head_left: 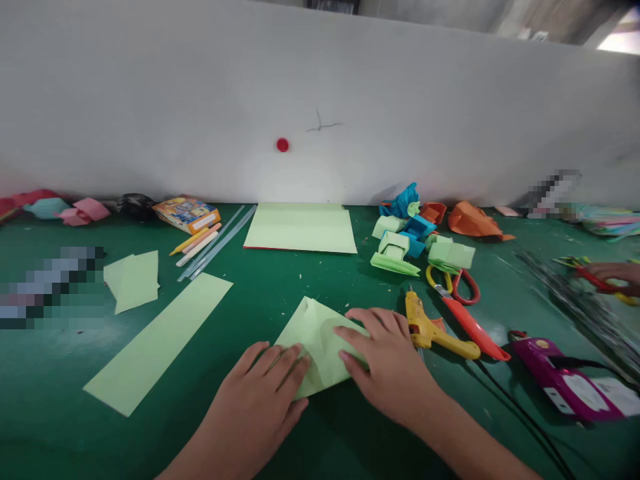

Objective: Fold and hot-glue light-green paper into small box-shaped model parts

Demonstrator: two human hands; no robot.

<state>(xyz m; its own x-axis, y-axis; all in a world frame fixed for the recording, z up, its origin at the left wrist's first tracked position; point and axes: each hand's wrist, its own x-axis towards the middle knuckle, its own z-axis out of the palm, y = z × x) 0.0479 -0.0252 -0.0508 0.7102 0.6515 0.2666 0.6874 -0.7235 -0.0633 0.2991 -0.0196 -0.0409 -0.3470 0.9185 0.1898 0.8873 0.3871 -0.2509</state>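
A partly folded piece of light green paper (323,340) lies on the green table in front of me. My left hand (267,393) rests flat on its near left edge, fingers stretched out. From the right side, my right hand (387,357) presses on the paper with fingers spread; the paper's right corner is hidden beneath it. Just right of that hand lies a yellow glue gun (435,330). A long light green paper strip (160,347) is at the left, with smaller paper pieces (137,283) behind it.
Scissors with red and yellow handles (463,287), a purple device (565,380) and a black cord (525,413) lie right. Folded paper shapes (400,247), a paper stack (300,230), glue sticks (220,243), crayons (197,243) and a box (187,212) line the back. Another person's hand (613,272) holds scissors far right.
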